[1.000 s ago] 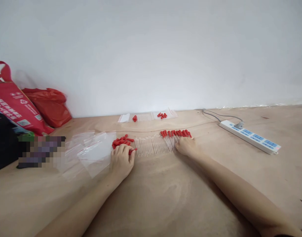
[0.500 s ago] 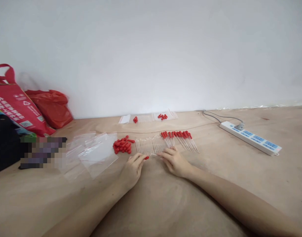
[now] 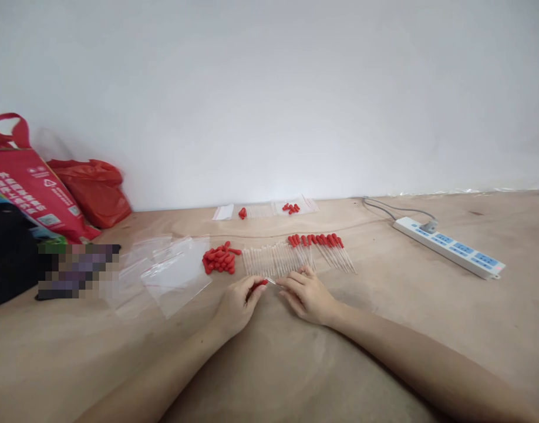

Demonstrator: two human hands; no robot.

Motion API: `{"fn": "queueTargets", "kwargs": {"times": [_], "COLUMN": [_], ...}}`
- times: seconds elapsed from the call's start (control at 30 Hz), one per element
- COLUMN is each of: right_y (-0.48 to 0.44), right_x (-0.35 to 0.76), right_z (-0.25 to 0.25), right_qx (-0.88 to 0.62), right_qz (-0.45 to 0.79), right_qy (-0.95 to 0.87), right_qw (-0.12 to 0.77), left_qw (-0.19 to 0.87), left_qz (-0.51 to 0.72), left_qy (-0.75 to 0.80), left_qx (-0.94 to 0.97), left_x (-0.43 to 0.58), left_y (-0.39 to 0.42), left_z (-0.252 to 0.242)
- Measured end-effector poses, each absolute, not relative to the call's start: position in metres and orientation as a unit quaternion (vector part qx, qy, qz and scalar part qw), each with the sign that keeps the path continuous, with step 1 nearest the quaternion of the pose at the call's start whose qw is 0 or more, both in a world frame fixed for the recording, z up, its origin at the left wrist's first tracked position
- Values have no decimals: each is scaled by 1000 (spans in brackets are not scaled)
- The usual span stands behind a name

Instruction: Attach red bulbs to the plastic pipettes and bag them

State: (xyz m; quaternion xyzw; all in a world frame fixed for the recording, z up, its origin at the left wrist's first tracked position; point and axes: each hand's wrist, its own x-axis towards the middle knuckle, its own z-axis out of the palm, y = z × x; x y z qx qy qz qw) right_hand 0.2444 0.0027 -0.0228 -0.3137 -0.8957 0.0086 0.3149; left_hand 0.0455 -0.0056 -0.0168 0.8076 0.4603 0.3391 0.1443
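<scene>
Between the fingers of my left hand is a red rubber dropper bulb, its end showing past the fingertips. My right hand pinches a thin clear glass dropper tube whose tip points at the bulb; whether the two touch I cannot tell. Just beyond my hands lies a row of bare glass tubes. To its right, several droppers with red bulbs fitted lie side by side. A heap of loose red bulbs sits left of the row.
Clear zip bags lie at the left, near a pixelated patch. Red bags stand farther left. Along the wall are a few more bulbs on a plastic bag. A white power strip with a grey cable lies at the right.
The glass tube and the bulb have come closer together, end facing end. My right hand has shifted slightly left and turned; the bulb in my left hand has moved little.
</scene>
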Motion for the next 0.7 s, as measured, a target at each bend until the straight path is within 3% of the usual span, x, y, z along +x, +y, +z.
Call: {"fn": "queueTargets", "kwargs": {"times": [0.23, 0.7], "right_y": [3, 14], "right_x": [245, 260], "right_z": [-21, -14], "right_qx": [-319, -255], "right_qz": [38, 36], "right_qy": [-886, -933], "right_qw": [335, 253], "left_qw": [169, 110], "left_qz": [351, 334], "left_qy": [482, 373], "left_qx": [785, 859], "left_x": [45, 42], "left_y": [-6, -10], "left_z": [-16, -13]}}
